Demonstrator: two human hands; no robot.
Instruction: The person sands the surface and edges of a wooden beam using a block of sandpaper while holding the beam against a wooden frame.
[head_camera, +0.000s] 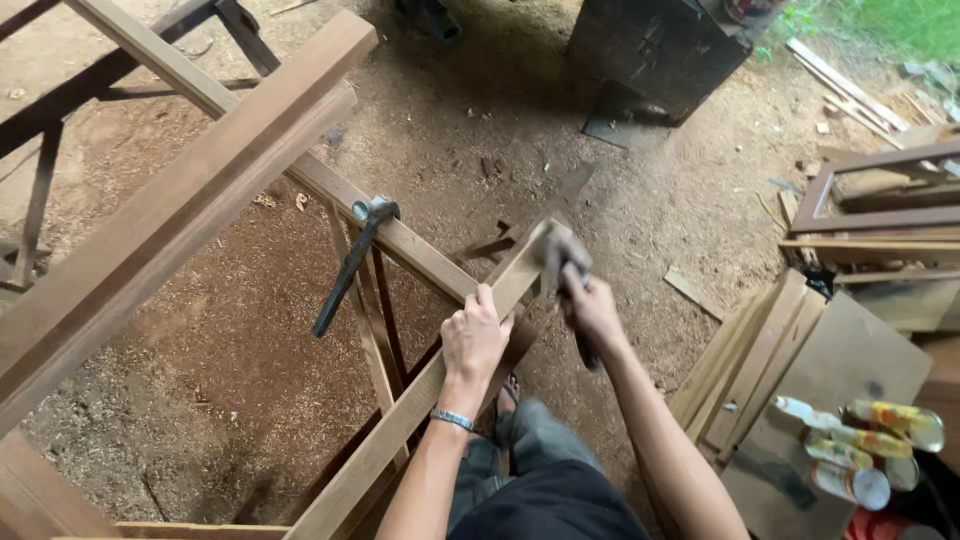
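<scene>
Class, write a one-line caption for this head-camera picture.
Left hand steadies a wooden rail while the right hand swings a hammer at its end.

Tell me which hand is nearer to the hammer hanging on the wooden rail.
Left. The left hand grips the slanted wooden bar just right of the hanging hammer. The right hand is farther right, holding another hammer at the bar's end.

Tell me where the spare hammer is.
In the head view, the spare hammer hangs by its head from the frame's diagonal rail, left of the left hand.
</scene>
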